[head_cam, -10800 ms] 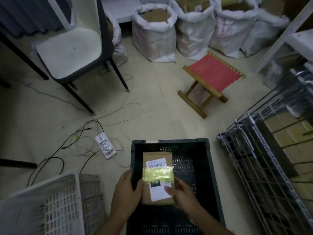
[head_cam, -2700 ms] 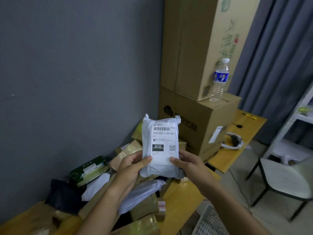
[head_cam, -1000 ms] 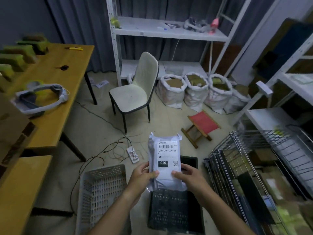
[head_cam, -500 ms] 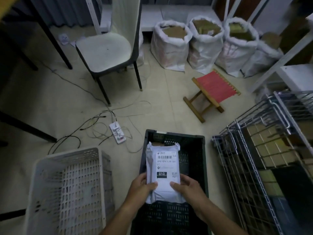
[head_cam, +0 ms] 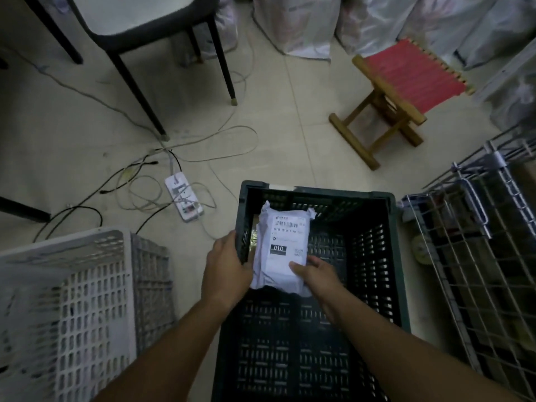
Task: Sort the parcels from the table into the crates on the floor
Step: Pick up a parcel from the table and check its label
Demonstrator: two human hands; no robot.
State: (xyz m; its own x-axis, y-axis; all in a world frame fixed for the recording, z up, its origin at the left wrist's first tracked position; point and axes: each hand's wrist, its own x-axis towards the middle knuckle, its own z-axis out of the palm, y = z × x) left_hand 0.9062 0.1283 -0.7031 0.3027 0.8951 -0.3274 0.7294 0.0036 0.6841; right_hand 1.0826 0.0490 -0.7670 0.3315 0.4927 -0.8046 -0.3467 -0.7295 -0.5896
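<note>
A white plastic mailer parcel [head_cam: 282,245] with a label reading 010 is held low inside the black crate [head_cam: 388,256] on the floor. My left hand [head_cam: 224,266] grips its left edge, reaching over the crate's left wall. My right hand [head_cam: 314,274] holds its lower right corner with the thumb on top. Under the mailer, a brown parcel with yellow tape [head_cam: 254,236] lies in the crate, mostly hidden. A white crate [head_cam: 87,288] stands to the left on the floor.
A wire cage trolley [head_cam: 478,250] stands right of the black crate. A power strip [head_cam: 183,200] with loose cables lies on the floor ahead. Beyond are a chair [head_cam: 139,33], a red folding stool [head_cam: 397,91] and white sacks [head_cam: 307,21].
I have turned from the table to the floor crates and brought the white mailer down into the black crate. Both hands have kept hold of it.
</note>
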